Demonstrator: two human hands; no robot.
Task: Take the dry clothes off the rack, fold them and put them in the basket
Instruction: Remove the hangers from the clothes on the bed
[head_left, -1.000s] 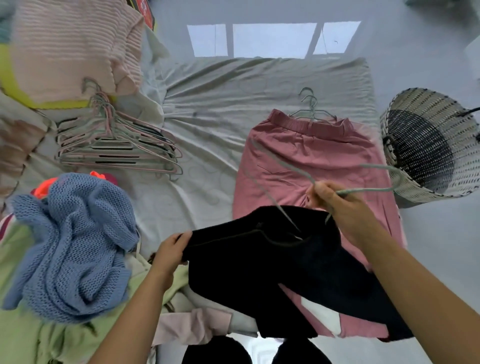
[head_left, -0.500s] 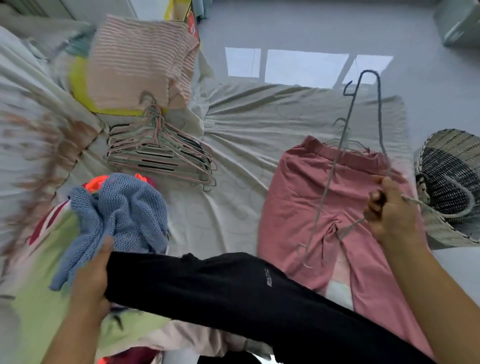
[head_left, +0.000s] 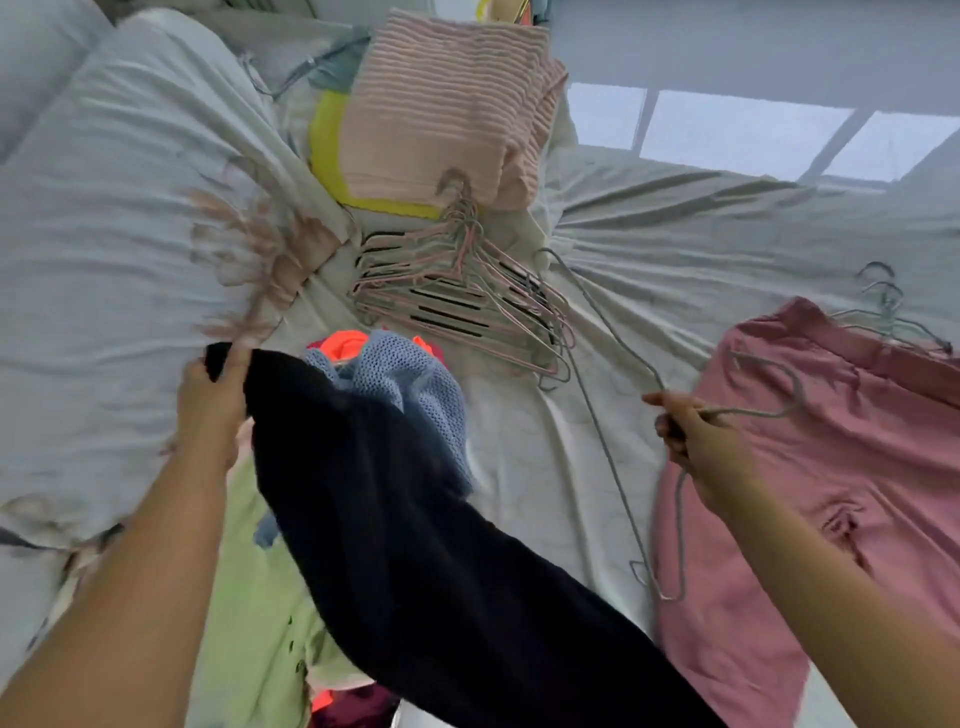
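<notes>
My left hand (head_left: 213, 400) grips one end of a black garment (head_left: 415, 545), which hangs across the lower middle of the view. My right hand (head_left: 691, 436) holds a bare grey wire hanger (head_left: 613, 415) above the bed, its far end pointing toward the heap of empty hangers (head_left: 457, 306). Pink trousers (head_left: 831, 467) lie spread flat on the sheet at the right, partly under my right arm. The basket is out of view.
A blue knit top (head_left: 405, 384) over orange cloth and a light green garment (head_left: 260, 613) lie piled under my left arm. A folded pink striped top (head_left: 441, 109) sits on a yellow item at the back. Two more hangers (head_left: 883, 306) lie above the trousers. A pillow (head_left: 130, 208) is at left.
The view swung left and the basket left the frame. My left hand carried the black garment up and left. My right hand swung the freed hanger down toward the hanger heap.
</notes>
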